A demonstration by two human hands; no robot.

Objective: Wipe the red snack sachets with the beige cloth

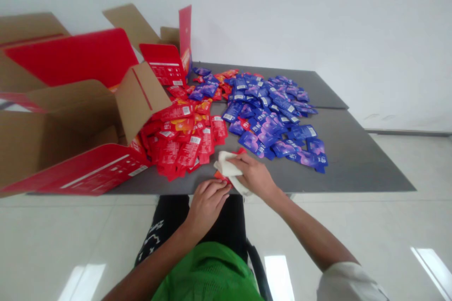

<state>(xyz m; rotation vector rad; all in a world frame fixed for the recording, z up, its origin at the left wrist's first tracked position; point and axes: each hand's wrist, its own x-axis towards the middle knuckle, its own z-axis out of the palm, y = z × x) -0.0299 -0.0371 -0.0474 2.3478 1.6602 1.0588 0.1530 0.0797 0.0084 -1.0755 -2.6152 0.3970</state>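
A plain white wall (282, 19) is rising behind a flat dark-grey table (360, 164), glossy pale floor tiles (388, 225) gleaming with reflected light.

No wording can be read: the print on the red carton (164, 67), red sachets (189, 151) and blue sachets (261, 131) is too blurred.

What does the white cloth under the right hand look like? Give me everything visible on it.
The white cloth is crumpled into soft folds, plain and without visible print; whether it is fabric or paper cannot be told. It lies bunched over the near edge of the grey table, with one end trailing down past the fingers of the right hand, which press on top of it. A red sachet shows at its lower edge. The left hand is just beside it; contact cannot be told.
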